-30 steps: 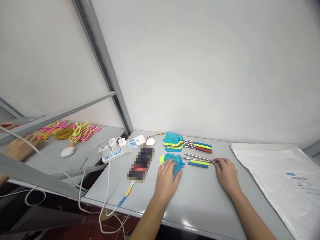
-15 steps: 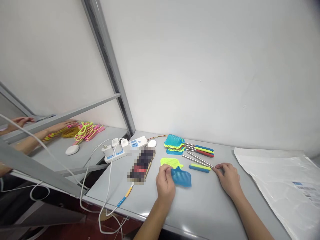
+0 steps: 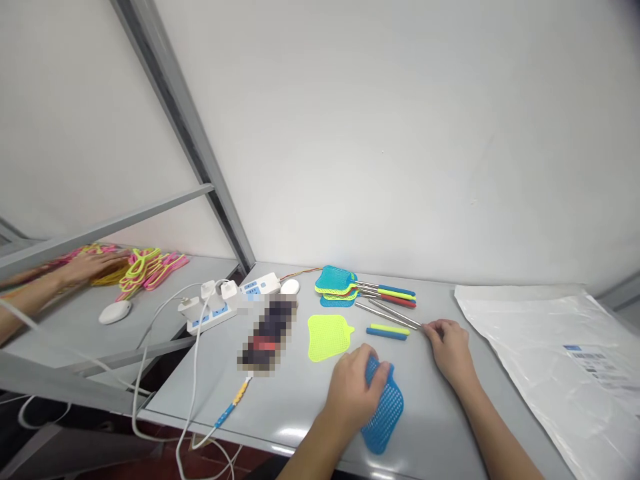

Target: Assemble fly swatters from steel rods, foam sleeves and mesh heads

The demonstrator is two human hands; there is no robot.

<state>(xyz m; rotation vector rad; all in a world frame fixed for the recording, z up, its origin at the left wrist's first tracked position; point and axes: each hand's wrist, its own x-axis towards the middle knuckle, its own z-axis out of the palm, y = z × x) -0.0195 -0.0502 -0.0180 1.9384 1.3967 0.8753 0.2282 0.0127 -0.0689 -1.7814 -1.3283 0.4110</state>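
My left hand [image 3: 354, 387] is closed on a blue perforated fly swatter head [image 3: 384, 417], low over the front of the table. My right hand [image 3: 449, 347] pinches the near ends of two thin metal rods [image 3: 393, 313] that lie on the table. Left of the rods a lime-yellow swatter head [image 3: 329, 337] lies flat by itself. Between the hands lie a yellow grip tube [image 3: 390, 329] and a blue grip tube [image 3: 386, 334], side by side. Behind them is a stack of whole fly swatters [image 3: 336, 279] with blue, yellow and red handles.
A pixelated phone-like device [image 3: 267, 333] with a charging cable lies at left, beside a power strip [image 3: 213, 313] with white plugs. A white plastic bag [image 3: 540, 353] covers the right side. Beyond the metal frame, another person's hand [image 3: 90, 267] touches coloured cords [image 3: 150, 267].
My left hand has moved right and nearer with the blue swatter head, turning it. The lime-yellow head is now uncovered. My right hand stays at the rod ends, while the view has shifted slightly.
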